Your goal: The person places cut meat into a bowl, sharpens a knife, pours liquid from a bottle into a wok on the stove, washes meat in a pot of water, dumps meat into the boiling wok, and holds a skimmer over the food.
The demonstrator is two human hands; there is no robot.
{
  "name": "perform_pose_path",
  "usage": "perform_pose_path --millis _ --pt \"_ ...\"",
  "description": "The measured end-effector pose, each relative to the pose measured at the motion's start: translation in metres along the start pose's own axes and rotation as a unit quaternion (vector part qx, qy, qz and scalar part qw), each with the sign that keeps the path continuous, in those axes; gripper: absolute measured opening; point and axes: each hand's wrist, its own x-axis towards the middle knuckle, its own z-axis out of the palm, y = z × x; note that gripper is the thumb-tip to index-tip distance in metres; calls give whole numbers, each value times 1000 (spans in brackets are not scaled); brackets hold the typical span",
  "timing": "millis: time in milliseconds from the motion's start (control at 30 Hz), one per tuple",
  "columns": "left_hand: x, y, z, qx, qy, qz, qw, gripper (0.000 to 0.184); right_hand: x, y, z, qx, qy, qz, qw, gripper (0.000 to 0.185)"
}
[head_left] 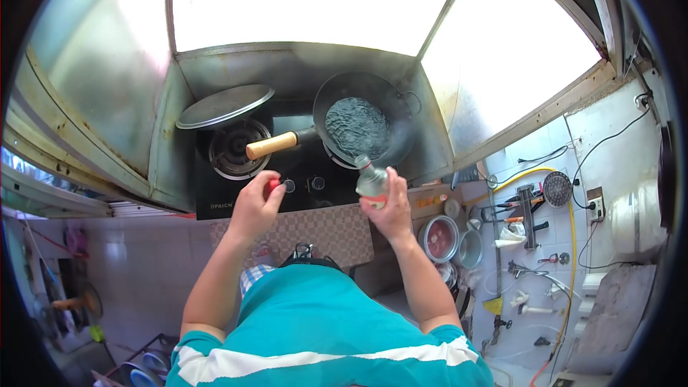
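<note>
My right hand [390,208] is wrapped round a clear glass bottle [373,185] with a reddish label. The bottle's open neck tilts toward a dark wok [331,97] in which liquid [357,127] ripples. A small red cap or similar red thing [274,185] is pinched in my left hand [256,204], in front of the stove's left part. The wok stands on the right burner, its wooden handle [272,145] pointing left above the black stove [215,199]. Whether anything flows from the bottle cannot be made out.
A round metal lid [226,106] leans behind the left burner [240,147]. Metal walls enclose the stove. Bowls [438,239] stand at the right, below wall-hung tools [529,215] and a yellow hose [572,244]. A checkered counter edge [322,233] lies before my body.
</note>
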Motion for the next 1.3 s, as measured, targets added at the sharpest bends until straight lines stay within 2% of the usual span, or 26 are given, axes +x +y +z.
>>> perform_pose_path --millis 67,233,333,500,700,800,833,867,900,933,967,1000,1033,1067,1100,1133,1167,1233,1300 --pt "-18 -29 -8 -2 3 -12 1000 19 13 22 -2 -31 -8 35 999 82" --pt "-71 -65 -24 6 18 -131 991 21 54 68 -6 -173 -87 134 972 85" --pt "-87 -68 -25 -2 30 -136 990 17 72 76 -14 -221 -142 177 949 85" --pt "-92 -65 -25 -22 55 -139 988 17 84 84 -16 -241 -175 205 932 86" --pt "-86 -58 -30 -36 57 -147 987 18 88 89 -12 -208 -150 213 943 82" --pt "-83 -52 -30 -16 76 -116 990 18 88 107 -2 -107 -53 138 983 78" --pt "-79 -36 -31 -42 59 -163 984 19 94 101 -7 -72 -65 134 986 75" --pt "-80 -45 -26 31 79 -104 991 23 92 119 3 -32 -6 84 996 70" --pt "-81 -52 -19 -6 90 -107 990 27 95 125 7 84 -6 89 992 66" --pt "-80 -53 -16 13 85 -105 991 32 94 145 16 123 -24 136 983 58" --pt "-80 -45 -19 10 86 -85 993 34 93 129 15 236 -72 177 953 49" --pt "-78 -31 -23 27 68 -95 993 32 91 145 24 353 -71 215 908 41" --pt "-76 -30 -17 -11 69 -99 993 30 86 165 31 401 -73 172 897 44" --pt "-75 -38 -7 -31 90 -64 993 28 80 128 23 322 -64 154 932 54" --pt "-73 -34 -4 -36 90 -51 994 25 77 110 24 265 -69 109 956 74" --pt "-71 -26 -2 -66 93 -51 992 25 75 107 29 133 6 -96 986 80" --pt "-73 -21 -1 -102 92 -46 989 24 71 100 37 115 15 -175 978 81" --pt "-81 -8 -10 -119 104 -47 986 24 52 56 46 238 -85 -122 960 84" --pt "-85 -7 -9 -112 145 -36 982 26 29 7 57 363 -173 -45 914 88"
